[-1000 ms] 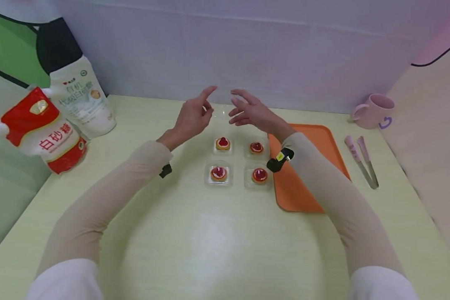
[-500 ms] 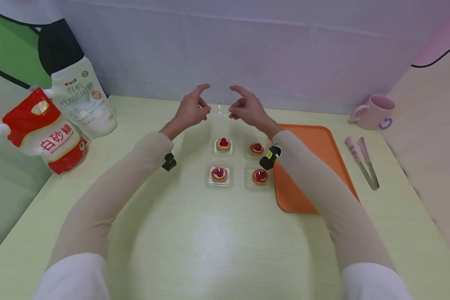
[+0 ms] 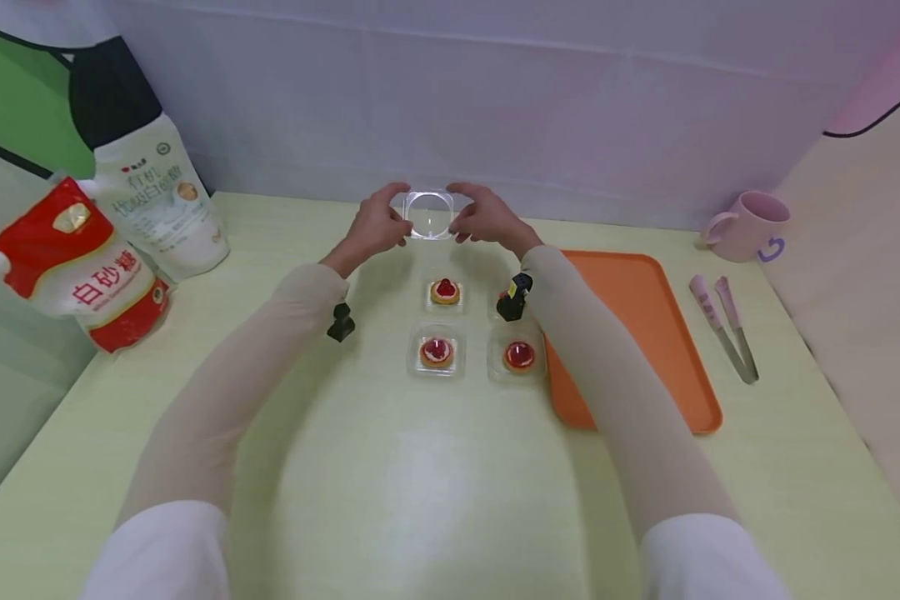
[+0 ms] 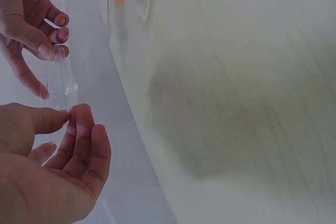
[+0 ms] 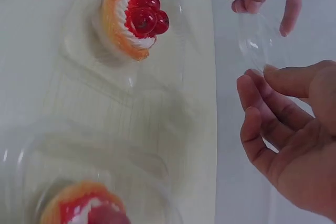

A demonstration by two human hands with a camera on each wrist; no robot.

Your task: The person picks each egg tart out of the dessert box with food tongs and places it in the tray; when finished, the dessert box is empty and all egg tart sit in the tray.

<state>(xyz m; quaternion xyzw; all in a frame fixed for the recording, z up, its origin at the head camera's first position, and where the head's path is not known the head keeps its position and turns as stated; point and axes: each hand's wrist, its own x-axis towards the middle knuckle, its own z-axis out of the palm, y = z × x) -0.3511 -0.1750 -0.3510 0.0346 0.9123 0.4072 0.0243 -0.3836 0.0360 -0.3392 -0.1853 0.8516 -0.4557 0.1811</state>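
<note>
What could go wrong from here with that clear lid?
1. Slip or bend: the thin, clear lid is pinched only at its sides by the left hand and right hand, so uneven movement might flex or drop it.
2. Smear: the far left tart has raised red topping; lowering the lid badly could touch it.
3. Bump: the right wrist camera overlaps the far right tart in the head view; clearance is unclear.

Two bags (image 3: 157, 196) stand upper left, a lid (image 3: 429, 215) between the fingers (image 5: 251, 94) upper centre, four tarts (image 3: 437, 352) central on the surface (image 3: 412, 483); right of these, a tray (image 3: 667, 367), then tongs (image 3: 733, 350); a mug (image 3: 753, 225) upper right.
</note>
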